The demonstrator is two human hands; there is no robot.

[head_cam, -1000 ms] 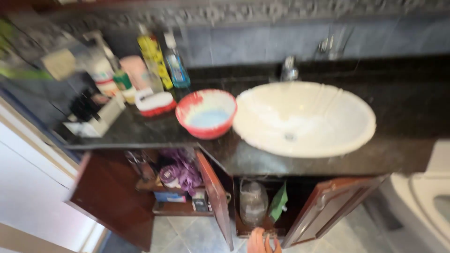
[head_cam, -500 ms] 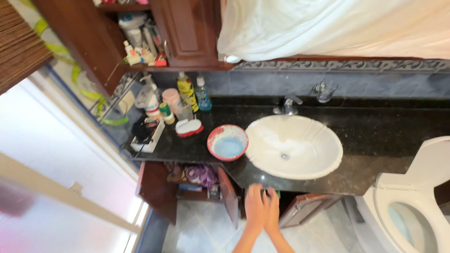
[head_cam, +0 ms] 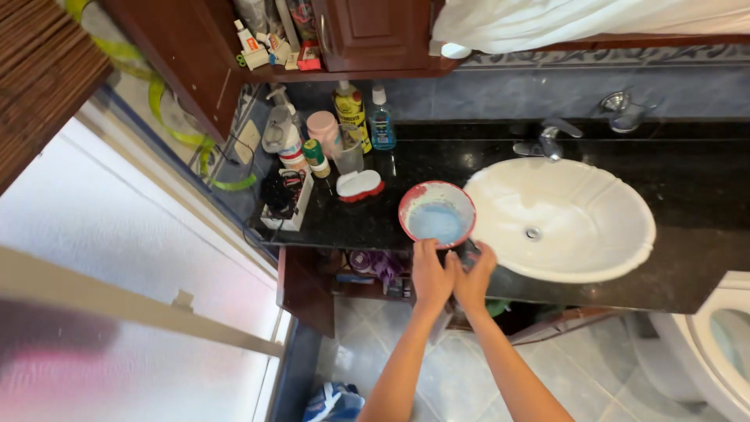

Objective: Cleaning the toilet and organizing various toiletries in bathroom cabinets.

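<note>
At the front edge of the black countertop (head_cam: 687,195), we hold both hands side by side, the left hand (head_cam: 432,277) and the right hand (head_cam: 474,280) touching each other, fingers stretched up over the edge. Between them we seem to pinch a small dark thing (head_cam: 467,252); we cannot tell what it is, nor how firmly the fingers close on it. Just beyond our fingertips stands the red-rimmed bowl (head_cam: 437,213) with a pale blue inside, close to the front edge and just beside the left rim of the white oval basin (head_cam: 574,215). Open counter lies between the bowl and a red and white brush (head_cam: 359,185) further back. The back left corner is crowded with bottles, among them a yellow bottle (head_cam: 352,112) and a blue bottle (head_cam: 381,123). A white tray (head_cam: 291,205) sits at the left edge. Below the front edge, a cabinet door (head_cam: 305,291) stands open, and tiled floor (head_cam: 457,375) spreads under our forearms. A toilet (head_cam: 723,344) fills the lower right corner.
</note>
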